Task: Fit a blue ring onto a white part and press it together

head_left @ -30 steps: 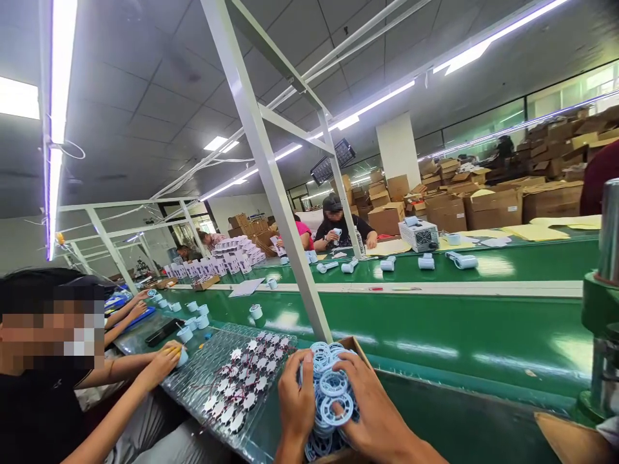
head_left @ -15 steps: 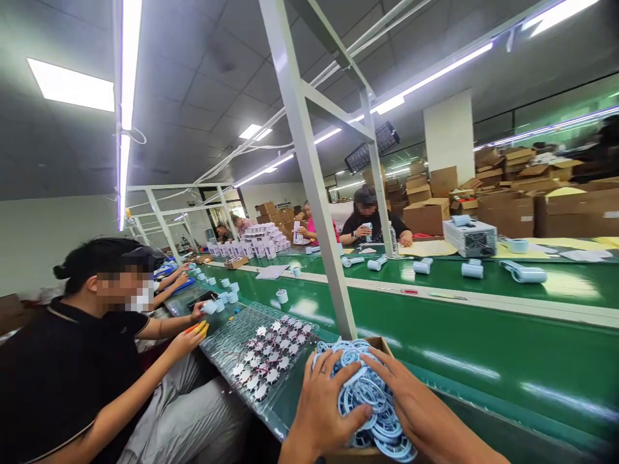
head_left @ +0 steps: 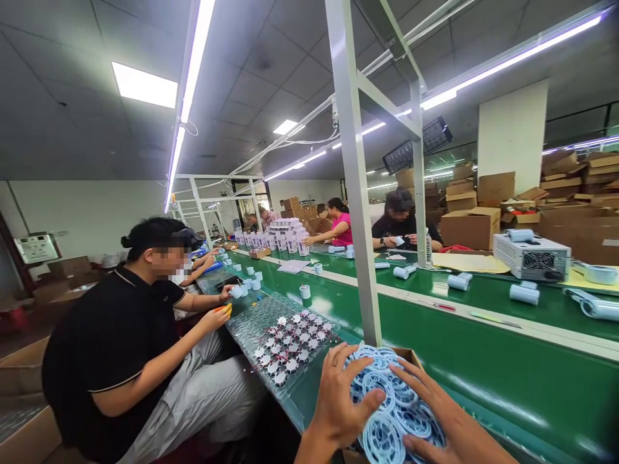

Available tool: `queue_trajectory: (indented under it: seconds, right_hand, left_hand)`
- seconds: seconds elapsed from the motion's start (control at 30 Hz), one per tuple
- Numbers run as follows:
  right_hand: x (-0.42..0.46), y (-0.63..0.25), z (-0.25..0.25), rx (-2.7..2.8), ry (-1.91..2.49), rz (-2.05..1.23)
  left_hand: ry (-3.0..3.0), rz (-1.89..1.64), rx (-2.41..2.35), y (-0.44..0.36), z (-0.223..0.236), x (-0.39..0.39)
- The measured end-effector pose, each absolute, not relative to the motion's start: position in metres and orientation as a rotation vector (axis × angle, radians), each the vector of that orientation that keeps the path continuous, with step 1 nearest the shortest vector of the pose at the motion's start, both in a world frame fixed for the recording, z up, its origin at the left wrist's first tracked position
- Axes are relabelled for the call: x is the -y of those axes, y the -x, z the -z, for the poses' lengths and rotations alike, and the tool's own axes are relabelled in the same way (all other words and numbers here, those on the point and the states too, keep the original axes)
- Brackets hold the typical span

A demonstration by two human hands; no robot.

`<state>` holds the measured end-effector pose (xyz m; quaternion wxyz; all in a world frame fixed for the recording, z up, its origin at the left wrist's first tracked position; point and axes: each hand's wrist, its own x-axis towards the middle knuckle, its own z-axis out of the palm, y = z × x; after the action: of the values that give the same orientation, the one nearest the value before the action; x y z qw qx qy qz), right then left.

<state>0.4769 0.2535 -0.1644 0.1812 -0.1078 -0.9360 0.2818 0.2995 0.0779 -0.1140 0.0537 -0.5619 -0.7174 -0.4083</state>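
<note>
Both hands have spread flatter over the heap of rings, and the view has turned more to the left since half a second ago.

From the head camera, the left hand (head_left: 338, 396) and the right hand (head_left: 447, 425) lie on a pile of pale blue plastic rings (head_left: 394, 406), fingers apart and pressing on top, not clamped on any single ring. The rings are round and flat with spokes inside, heaped in a cardboard box (head_left: 411, 354) at the near edge of the green conveyor belt (head_left: 483, 361), just beside a white frame post (head_left: 358, 212). To the left, a clear tray (head_left: 285, 341) holds small star-shaped parts before a seated person in a black shirt (head_left: 116, 335).
</note>
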Motion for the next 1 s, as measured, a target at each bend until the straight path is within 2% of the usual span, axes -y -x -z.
queue_trajectory:
  seconds: [0.17, 0.3, 0.5, 0.63, 1.0]
  right_hand:
    - [-0.240, -0.469, 0.164, 2.608, 0.181, -0.692]
    - [-0.240, -0.459, 0.174, 2.642, 0.298, -0.589]
    - [-0.240, -0.465, 0.172, 2.633, 0.169, -0.377]
    - [-0.235, -0.468, 0.159, 2.640, 0.131, -0.233]
    - [-0.236, -0.469, 0.159, 2.665, 0.083, -0.133]
  left_hand:
    - [1.625, 1.065, 2.311, -0.311, 0.123, -0.087]
    - [1.583, 1.067, 2.296, -0.313, 0.124, -0.094]
    - [1.818, 1.170, 2.057, -0.311, 0.117, -0.094]
    - [1.883, 1.385, 2.039, -0.307, 0.122, -0.097]
    - [1.896, 1.629, 1.861, -0.302, 0.123, -0.089]
